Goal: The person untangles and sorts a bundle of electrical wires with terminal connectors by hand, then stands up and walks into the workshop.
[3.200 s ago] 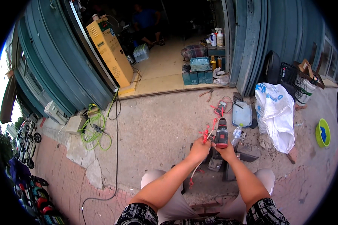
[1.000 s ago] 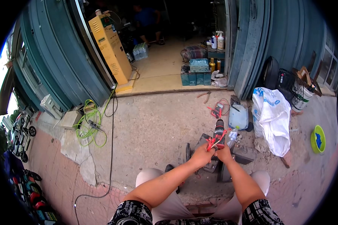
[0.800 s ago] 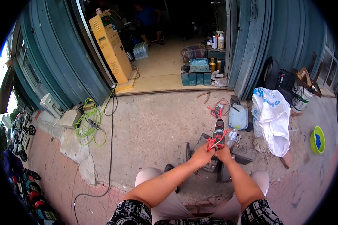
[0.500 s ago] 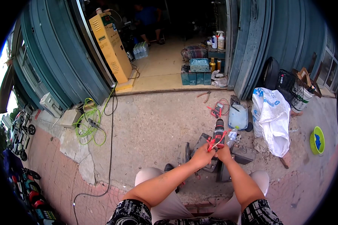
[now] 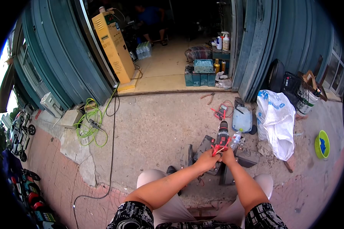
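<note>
My left hand (image 5: 207, 160) is closed around thin red wires (image 5: 221, 148), which loop up in front of the fingers. My right hand (image 5: 227, 155) meets it, its fingers closed at the same wires and partly hidden. Just beyond them a black and red cordless drill (image 5: 223, 131) points away from me, its lower part hidden by wires and hands. Beneath are dark box-shaped blocks (image 5: 205, 144), with another block (image 5: 248, 157) to the right. A clear plastic bottle (image 5: 236, 139) lies right of the drill.
Farther off are a multimeter (image 5: 220, 111), pliers (image 5: 208, 98) and a cloudy plastic jug (image 5: 242, 119). A white sack (image 5: 276, 124) and a green basin (image 5: 322, 144) are at right. Green cable (image 5: 88, 128) and a black cord (image 5: 112, 152) lie left. A person (image 5: 151, 17) sits inside the doorway.
The red wires have shifted and now bunch lower over the drill's near end. My hands have moved only slightly and stay together.
</note>
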A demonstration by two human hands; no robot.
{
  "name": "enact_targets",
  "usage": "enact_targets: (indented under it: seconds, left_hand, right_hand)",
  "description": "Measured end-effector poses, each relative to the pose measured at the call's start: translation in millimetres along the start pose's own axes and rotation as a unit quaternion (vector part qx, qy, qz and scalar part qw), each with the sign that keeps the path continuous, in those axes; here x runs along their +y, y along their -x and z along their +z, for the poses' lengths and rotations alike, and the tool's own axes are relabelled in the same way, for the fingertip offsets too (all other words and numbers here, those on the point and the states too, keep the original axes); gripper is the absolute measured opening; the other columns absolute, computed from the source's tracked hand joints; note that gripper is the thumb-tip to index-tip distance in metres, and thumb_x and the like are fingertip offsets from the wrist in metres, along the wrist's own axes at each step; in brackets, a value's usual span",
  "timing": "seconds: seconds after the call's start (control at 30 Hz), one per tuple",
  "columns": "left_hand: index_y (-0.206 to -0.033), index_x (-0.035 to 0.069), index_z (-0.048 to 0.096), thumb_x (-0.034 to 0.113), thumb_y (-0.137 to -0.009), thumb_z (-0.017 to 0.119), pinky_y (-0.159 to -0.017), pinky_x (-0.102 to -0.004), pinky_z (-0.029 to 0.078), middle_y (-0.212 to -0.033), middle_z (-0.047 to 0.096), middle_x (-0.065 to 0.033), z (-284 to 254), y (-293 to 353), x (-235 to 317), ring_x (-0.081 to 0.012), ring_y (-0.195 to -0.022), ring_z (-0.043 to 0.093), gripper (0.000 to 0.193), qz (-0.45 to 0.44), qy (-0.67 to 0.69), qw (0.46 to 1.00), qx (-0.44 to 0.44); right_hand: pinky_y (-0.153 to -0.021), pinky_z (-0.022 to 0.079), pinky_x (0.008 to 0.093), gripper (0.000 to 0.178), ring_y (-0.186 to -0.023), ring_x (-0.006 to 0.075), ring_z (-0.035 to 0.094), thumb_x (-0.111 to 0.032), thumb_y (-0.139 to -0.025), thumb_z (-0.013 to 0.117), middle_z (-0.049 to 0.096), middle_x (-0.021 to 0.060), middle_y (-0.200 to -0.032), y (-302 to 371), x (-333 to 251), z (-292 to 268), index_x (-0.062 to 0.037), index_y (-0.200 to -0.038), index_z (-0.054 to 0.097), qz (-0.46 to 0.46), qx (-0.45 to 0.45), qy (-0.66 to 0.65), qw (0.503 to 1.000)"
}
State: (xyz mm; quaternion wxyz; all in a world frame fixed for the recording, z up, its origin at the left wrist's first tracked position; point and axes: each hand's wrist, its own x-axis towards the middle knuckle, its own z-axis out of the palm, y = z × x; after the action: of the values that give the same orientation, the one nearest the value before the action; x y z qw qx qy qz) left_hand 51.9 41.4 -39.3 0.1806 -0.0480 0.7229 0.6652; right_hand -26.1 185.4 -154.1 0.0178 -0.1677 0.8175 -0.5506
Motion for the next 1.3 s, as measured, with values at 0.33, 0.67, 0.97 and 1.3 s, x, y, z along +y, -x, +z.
enact_targets:
  seconds: [0.33, 0.67, 0.97, 1.3]
  left_hand:
    - [-0.114, 0.003, 0.054, 0.022, -0.091, 0.054, -0.05, -0.0216, 0.042, -0.085, 0.063, -0.0034, 1.8, -2.9, -5.8, -0.0072, -0.055, 0.05, 0.03, -0.004, -0.009, 1.0, -0.012]
    - [-0.11, 0.001, 0.054, 0.026, -0.09, 0.056, -0.047, -0.0218, 0.041, -0.082, 0.065, -0.0028, 1.4, -0.2, -3.3, -0.0065, -0.051, 0.049, 0.032, -0.019, 0.002, 1.0, -0.02]
    - [-0.109, 0.003, 0.055, 0.026, -0.089, 0.056, -0.046, -0.0224, 0.04, -0.079, 0.063, -0.0032, 4.3, 4.9, -3.2, -0.007, -0.05, 0.049, 0.031, -0.006, 0.013, 1.0, -0.02]
    - [-0.101, 0.001, 0.054, 0.019, -0.087, 0.051, -0.045, -0.0267, 0.04, -0.072, 0.059, -0.0042, -1.7, 7.2, 2.2, -0.0105, -0.049, 0.049, 0.023, 0.019, -0.034, 0.999, 0.033]
  right_hand:
    - [-0.071, 0.051, 0.0326, 0.028, -0.084, 0.0199, 0.065, -0.004, -0.075, 0.07, 0.068, 0.0091, -0.092, 0.7, 7.2, -1.0, -0.0033, -0.101, 0.059, 0.02, -0.002, -0.034, 0.999]
    - [-0.056, 0.048, 0.0322, 0.008, -0.067, 0.0152, 0.062, -0.012, -0.081, 0.061, 0.065, 0.0053, -0.076, 1.3, -20.1, -2.9, -0.0043, -0.085, 0.061, 0.024, -0.01, -0.086, 0.996]
    - [-0.06, 0.05, 0.0324, 0.015, -0.07, 0.0168, 0.063, -0.012, -0.08, 0.063, 0.065, 0.0066, -0.079, 5.4, -18.2, -6.8, -0.0032, -0.09, 0.055, -0.059, -0.009, -0.02, 0.998]
    - [-0.06, 0.047, 0.0303, 0.002, -0.068, 0.0146, 0.061, -0.003, -0.077, 0.061, 0.064, 0.0049, -0.071, 0.9, -18.2, 1.8, -0.0022, -0.076, 0.063, -0.009, -0.009, -0.066, 0.998]
